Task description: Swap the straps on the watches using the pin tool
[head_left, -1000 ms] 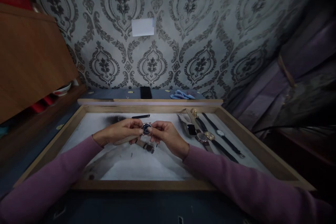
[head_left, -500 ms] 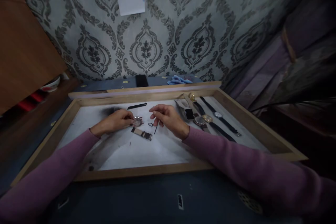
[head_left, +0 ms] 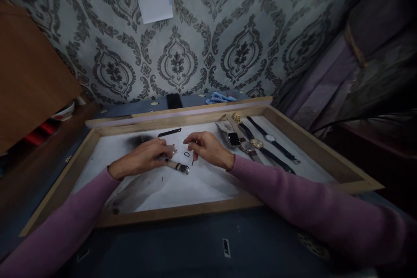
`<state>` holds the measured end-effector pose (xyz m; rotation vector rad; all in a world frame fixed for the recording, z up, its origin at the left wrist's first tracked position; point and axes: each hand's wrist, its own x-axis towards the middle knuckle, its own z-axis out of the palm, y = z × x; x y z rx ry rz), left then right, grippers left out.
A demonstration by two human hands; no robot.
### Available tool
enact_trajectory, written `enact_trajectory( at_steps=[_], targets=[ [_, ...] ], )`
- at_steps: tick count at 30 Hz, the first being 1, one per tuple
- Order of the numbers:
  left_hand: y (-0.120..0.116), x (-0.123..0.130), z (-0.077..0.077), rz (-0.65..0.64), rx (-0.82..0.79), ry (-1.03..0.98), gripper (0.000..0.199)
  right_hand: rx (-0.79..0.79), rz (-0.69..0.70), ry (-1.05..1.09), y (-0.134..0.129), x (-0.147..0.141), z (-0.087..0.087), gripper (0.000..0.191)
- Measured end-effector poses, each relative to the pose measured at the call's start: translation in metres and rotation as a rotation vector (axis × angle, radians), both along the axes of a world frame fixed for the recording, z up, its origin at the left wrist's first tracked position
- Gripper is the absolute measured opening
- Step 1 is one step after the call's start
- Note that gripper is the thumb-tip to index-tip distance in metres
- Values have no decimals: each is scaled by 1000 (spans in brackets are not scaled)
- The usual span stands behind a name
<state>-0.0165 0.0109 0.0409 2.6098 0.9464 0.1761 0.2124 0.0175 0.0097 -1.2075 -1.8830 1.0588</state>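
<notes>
A round watch case (head_left: 171,150) is under the fingers of my left hand (head_left: 143,157), which are closed around its left side and hide part of it. Just below lies a brown strap piece with a metal buckle (head_left: 183,168), partly covered by that hand. My right hand (head_left: 208,147) hovers to the right, thumb and fingers pinched together; what they hold, if anything, is too small to make out. A thin dark stick (head_left: 192,162) shows below those fingers; whether it is held I cannot tell. Beside it lies a small dark loop (head_left: 186,154). A black strap piece (head_left: 169,132) lies behind.
A shallow wooden-framed tray (head_left: 182,213) with a white bottom surrounds the work. On its right lie several watches, including a square black-faced watch (head_left: 233,139) and a black-strapped watch (head_left: 270,138). Behind the tray are a blue cloth (head_left: 220,97) and a dark flat object (head_left: 174,100).
My left hand has moved right and over the watch case, covering more of it and the strap piece. My right hand has shifted only slightly, still pinched. The view has tilted a little.
</notes>
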Motion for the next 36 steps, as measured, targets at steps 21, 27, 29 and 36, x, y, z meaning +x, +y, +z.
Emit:
enact_trajectory(
  at_steps=[21, 27, 29, 36],
  targets=[
    [-4, 8, -13, -42, 19, -10, 7, 300, 224, -779, -33, -13, 3, 17],
    [7, -3, 1, 160, -126, -178, 12, 270, 201, -715, -27, -12, 0, 7],
    [15, -10, 4, 304, -144, -217, 18, 260, 196, -678, -25, -10, -1, 5],
    [30, -23, -9, 446, -154, -244, 22, 244, 144, -616, -21, -3, 2, 6]
  ],
)
